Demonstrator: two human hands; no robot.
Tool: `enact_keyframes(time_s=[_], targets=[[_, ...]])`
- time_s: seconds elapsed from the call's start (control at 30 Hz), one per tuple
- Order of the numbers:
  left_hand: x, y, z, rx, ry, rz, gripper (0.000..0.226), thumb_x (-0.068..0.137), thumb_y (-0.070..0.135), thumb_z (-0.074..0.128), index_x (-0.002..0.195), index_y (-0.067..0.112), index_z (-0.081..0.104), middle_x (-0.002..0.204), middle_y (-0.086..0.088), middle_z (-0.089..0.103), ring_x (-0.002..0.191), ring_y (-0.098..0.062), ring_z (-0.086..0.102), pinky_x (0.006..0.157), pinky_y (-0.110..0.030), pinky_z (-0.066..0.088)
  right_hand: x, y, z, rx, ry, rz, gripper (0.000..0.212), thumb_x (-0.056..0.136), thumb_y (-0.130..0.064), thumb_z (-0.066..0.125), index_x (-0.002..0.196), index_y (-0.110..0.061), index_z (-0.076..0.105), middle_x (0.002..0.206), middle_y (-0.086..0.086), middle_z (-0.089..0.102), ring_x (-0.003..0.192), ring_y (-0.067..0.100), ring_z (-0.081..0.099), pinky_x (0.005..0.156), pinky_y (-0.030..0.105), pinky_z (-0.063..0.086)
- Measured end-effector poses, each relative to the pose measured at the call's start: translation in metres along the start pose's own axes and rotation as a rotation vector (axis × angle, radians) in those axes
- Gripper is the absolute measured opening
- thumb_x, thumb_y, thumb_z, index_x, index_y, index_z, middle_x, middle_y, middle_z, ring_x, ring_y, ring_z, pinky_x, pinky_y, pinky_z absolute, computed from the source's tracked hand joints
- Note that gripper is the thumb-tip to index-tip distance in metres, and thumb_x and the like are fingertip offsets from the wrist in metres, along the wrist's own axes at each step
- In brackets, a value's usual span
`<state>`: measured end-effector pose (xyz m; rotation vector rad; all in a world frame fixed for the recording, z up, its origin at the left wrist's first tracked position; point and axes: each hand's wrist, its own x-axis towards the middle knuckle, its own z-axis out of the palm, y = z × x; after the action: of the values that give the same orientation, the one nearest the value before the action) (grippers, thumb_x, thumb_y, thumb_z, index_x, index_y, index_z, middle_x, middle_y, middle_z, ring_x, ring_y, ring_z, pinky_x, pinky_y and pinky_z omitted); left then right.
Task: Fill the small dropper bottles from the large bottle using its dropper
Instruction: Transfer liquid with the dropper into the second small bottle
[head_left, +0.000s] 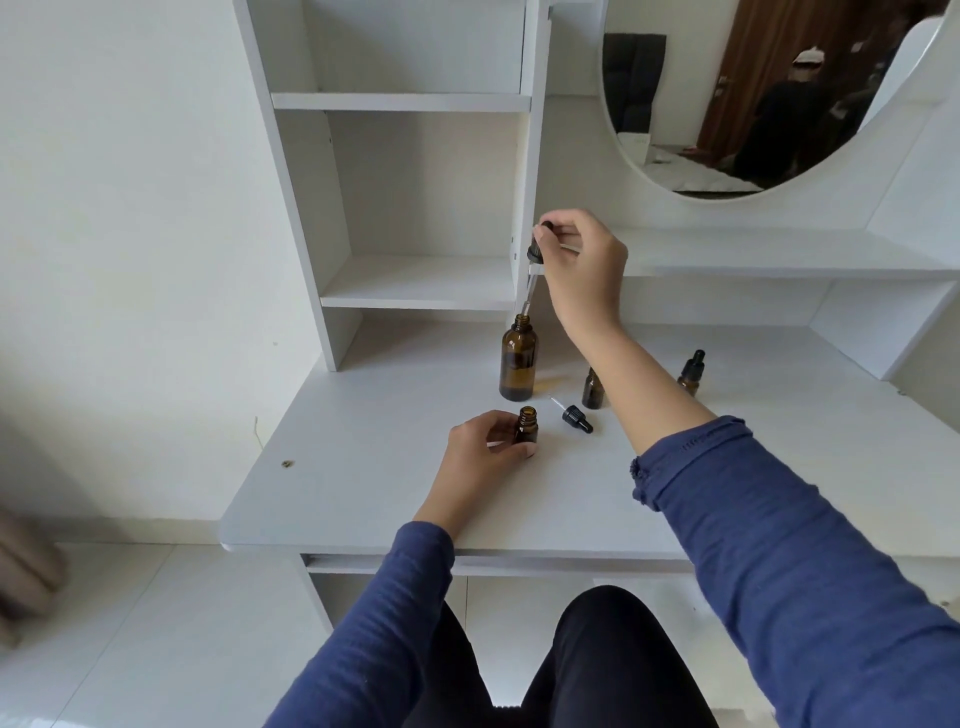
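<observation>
Nearest to us are the knees in dark trousers and the two blue sleeves (374, 613) reaching over the white desk (363, 493). The left hand (485, 441) grips a small brown bottle (526, 427), uncapped and upright on the desk, fingers curled round its lower body. The right hand (584, 265) pinches the black rubber bulb of the dropper (535, 252), holding it tilted above the large brown bottle (518, 358), with the glass tip at the bottle's mouth. We cannot tell whether the tip is inside the neck. A loose small dropper cap (574, 415) lies just beside the held bottle. A second small bottle (592, 389) stands partly hidden behind the right forearm, and a capped one (691, 371) stands further right. We judge all bottles to be glass: light, stiff, smooth, breakable and easily tipped. We therefore steady each small bottle low on its body. The thin glass tube looks fragile, so we take hold at the bulb or ribbed collar only.
</observation>
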<state>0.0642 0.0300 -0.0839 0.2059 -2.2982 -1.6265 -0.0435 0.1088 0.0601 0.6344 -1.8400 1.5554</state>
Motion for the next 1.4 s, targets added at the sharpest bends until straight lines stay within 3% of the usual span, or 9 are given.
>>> enact_keyframes(time_s=[0.33, 0.57, 0.77, 1.4], targets=[[-0.001, -0.001, 0.001, 0.049, 0.019, 0.017, 0.03, 0.077, 0.014, 0.074, 0.106, 0.01, 0.065, 0.102, -0.002, 0.068, 0.094, -0.012, 0.063, 0.087, -0.02, 0.049, -0.023, -0.011, -0.029, 0.089, 0.049, 0.005, 0.007, 0.085, -0.007, 0.059, 0.086, -0.003, 0.066, 0.08, 0.001, 0.065, 0.068, -0.006, 0.058, 0.067, 0.011, 0.049], [-0.002, -0.001, 0.001, 0.05, 0.035, 0.037, 0.029, 0.077, 0.015, 0.074, 0.105, 0.011, 0.066, 0.098, 0.001, 0.068, 0.089, -0.008, 0.063, 0.073, 0.002, 0.044, -0.053, 0.006, -0.04, 0.095, 0.032, 0.09, 0.006, 0.085, -0.005, 0.059, 0.086, -0.003, 0.065, 0.076, -0.002, 0.063, 0.067, -0.008, 0.058, 0.067, 0.008, 0.047], [-0.002, -0.002, 0.001, 0.037, 0.041, 0.042, 0.027, 0.076, 0.012, 0.074, 0.102, 0.01, 0.066, 0.095, 0.001, 0.068, 0.087, -0.008, 0.064, 0.073, 0.0, 0.045, -0.062, 0.01, -0.04, 0.115, 0.019, 0.129, 0.007, 0.086, -0.005, 0.059, 0.087, -0.003, 0.066, 0.074, -0.011, 0.061, 0.068, -0.009, 0.058, 0.067, 0.007, 0.046], [-0.001, -0.002, 0.001, 0.014, 0.043, 0.031, 0.027, 0.075, 0.011, 0.074, 0.101, 0.009, 0.067, 0.095, -0.001, 0.068, 0.085, -0.007, 0.062, 0.072, 0.0, 0.045, -0.055, 0.014, -0.034, 0.041, -0.095, 0.132, 0.009, 0.081, -0.002, 0.059, 0.078, -0.007, 0.067, 0.072, -0.003, 0.064, 0.065, -0.003, 0.057, 0.064, 0.008, 0.046]])
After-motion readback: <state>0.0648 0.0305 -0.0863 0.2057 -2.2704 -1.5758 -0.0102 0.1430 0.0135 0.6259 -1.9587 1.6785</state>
